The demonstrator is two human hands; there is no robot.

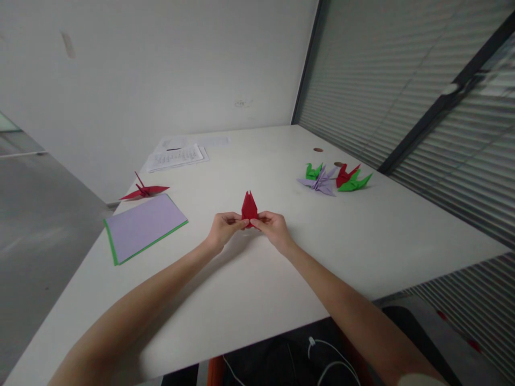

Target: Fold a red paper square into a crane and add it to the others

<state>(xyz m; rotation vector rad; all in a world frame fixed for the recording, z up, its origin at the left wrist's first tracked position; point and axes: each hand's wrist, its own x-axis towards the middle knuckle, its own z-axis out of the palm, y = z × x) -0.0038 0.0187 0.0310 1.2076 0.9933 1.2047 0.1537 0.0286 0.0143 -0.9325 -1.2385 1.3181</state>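
Note:
A half-folded red paper piece stands pointed upward over the middle of the white table. My left hand pinches its lower left edge, fingers closed. My right hand pinches its lower right edge in the same way. Both hands meet at the paper's base, and that base is hidden behind my fingertips.
A stack of lilac and green paper sheets lies to the left, with a finished red paper crane behind it. Several folded cranes in green, lilac and red sit at the right. Printed pages lie at the back. Slatted blinds line the right side.

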